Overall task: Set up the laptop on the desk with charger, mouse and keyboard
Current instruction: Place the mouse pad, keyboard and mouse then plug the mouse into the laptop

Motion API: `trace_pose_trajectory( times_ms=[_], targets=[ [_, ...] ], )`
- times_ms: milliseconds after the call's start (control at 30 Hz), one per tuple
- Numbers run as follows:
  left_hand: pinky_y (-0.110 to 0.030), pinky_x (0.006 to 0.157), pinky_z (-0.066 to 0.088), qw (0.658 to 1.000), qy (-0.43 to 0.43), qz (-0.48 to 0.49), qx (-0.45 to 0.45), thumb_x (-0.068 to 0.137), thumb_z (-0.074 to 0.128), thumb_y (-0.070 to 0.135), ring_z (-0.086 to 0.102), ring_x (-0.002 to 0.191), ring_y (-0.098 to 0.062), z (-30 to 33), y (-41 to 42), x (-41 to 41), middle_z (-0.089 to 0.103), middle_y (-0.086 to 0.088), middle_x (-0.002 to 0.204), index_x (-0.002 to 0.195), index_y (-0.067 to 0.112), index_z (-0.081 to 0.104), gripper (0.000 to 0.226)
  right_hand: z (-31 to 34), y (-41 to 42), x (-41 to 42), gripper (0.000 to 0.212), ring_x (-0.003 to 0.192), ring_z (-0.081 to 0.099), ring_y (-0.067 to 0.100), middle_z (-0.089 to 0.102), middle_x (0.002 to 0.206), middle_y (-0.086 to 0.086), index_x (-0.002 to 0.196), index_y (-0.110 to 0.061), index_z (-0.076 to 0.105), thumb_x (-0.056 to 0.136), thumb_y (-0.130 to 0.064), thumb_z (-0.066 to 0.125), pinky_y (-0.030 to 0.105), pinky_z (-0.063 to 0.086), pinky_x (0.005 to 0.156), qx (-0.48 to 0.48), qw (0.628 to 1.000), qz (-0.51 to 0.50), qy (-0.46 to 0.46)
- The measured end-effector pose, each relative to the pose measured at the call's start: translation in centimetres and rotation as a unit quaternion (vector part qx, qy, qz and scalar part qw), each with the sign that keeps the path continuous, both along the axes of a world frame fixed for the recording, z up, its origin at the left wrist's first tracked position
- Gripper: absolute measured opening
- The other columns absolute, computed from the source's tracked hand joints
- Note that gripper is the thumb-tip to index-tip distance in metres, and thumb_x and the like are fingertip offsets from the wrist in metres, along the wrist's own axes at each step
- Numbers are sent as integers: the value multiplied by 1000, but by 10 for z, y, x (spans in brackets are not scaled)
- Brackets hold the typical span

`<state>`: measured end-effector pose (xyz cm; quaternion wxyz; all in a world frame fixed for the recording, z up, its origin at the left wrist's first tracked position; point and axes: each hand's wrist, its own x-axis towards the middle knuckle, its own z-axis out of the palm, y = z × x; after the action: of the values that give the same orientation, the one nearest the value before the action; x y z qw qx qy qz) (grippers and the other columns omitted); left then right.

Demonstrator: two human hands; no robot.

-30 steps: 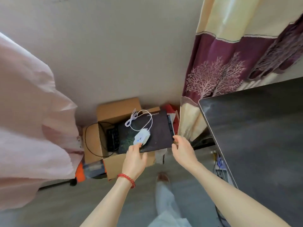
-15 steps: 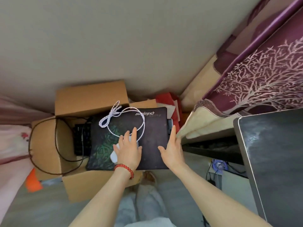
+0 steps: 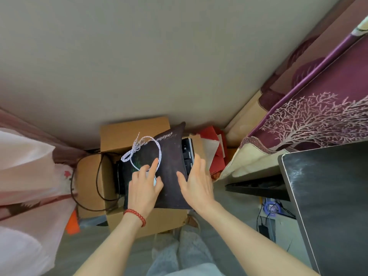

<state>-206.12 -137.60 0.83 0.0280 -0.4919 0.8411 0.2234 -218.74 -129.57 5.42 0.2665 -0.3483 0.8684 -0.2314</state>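
— While we look down from the head camera, what do our hands do?

— Our left hand [image 3: 144, 187] lies on the white mouse [image 3: 151, 180], fingers bent over it, the forefinger stretched out onto the dark mouse pad [image 3: 167, 176]. Most of the mouse is hidden under the palm. A red bead bracelet [image 3: 135, 215] sits on that wrist.

— And the right?

— Our right hand [image 3: 196, 183] is spread, fingers straight and apart, holding nothing. It sits at the right edge of the pad; we cannot tell whether it touches.

— Where do the task's things lie?

— The pad lies tilted across the top of an open cardboard box [image 3: 127, 134] on the floor. The mouse's white braided cable [image 3: 147, 150] loops over the pad, with a bundled knot at its upper left. Beside the pad's right edge we see a strip of black keys with a pale rim [image 3: 188, 154]; keyboard or laptop, we cannot tell. A black cord [image 3: 97, 180] curls over the left side of the box.

— And the table?

— The dark table [image 3: 328, 196] stands at the right, well apart from the box. A purple and cream curtain [image 3: 308, 120] hangs behind it, red paper [image 3: 215, 154] lies between box and curtain, and pink cloth [image 3: 25, 176] fills the left.
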Motion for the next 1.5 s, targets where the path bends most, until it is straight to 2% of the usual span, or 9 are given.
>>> trace_pose_trajectory(
  times_ms=[267,400,600,733,833,967,1200,1400,1500],
  targets=[
    [-44,69,48,997,23,15,-71,83,62,20,53,94,-35,74,-22,49,60,-15,112,123,17,54,41,61,-36,46,60,106,58,33,44,139,6,144,-22,8,96,-36,39,41,47,85,-1,999,45,20],
    [-42,63,47,992,51,4,-118,77,68,14,54,86,-37,111,-31,68,62,-16,103,113,15,59,38,96,-45,65,61,100,60,36,45,136,9,145,-17,10,95,-36,39,39,47,77,-32,991,112,72],
    [-38,62,49,964,175,-17,-197,72,74,12,53,87,-33,176,-22,72,60,-16,99,101,11,63,31,175,-17,46,63,102,60,32,52,133,7,146,-17,15,94,-37,44,35,46,74,-77,984,88,132],
    [-42,65,48,932,278,-58,-225,78,65,14,51,87,-34,231,-2,41,59,-17,96,100,9,61,23,243,24,25,63,110,58,30,50,138,4,145,-21,21,91,-36,49,41,47,88,-113,982,50,140],
    [-42,70,47,897,350,-114,-245,76,62,15,46,90,-31,273,21,7,58,-17,96,102,15,55,27,288,70,8,62,124,49,22,47,142,0,144,-22,26,89,-34,54,43,41,101,-154,980,2,129],
    [-45,73,46,853,413,-203,-247,76,62,12,44,94,-31,318,70,-38,58,-18,98,103,14,59,27,334,147,-10,60,131,40,10,42,145,-6,142,-22,30,89,-32,57,30,32,110,-201,967,-82,134],
    [-44,74,44,786,458,-347,-228,81,58,19,47,92,-33,352,201,-105,58,-15,99,108,24,52,28,368,309,-21,58,121,47,5,49,133,-12,140,-24,36,87,-30,59,16,38,95,-272,915,-268,130],
    [-40,68,39,746,446,-444,-219,80,51,27,50,88,-35,354,348,-142,60,-12,99,107,29,53,27,362,455,-3,58,125,46,9,49,138,-6,139,-23,36,87,-31,59,27,39,104,-268,865,-393,162],
    [-39,69,35,707,470,-484,-211,80,51,26,46,88,-32,344,428,-153,58,-10,98,109,31,54,29,355,530,8,56,118,47,3,52,133,-8,139,-24,37,87,-31,59,22,40,99,-260,834,-454,175]
  ],
)
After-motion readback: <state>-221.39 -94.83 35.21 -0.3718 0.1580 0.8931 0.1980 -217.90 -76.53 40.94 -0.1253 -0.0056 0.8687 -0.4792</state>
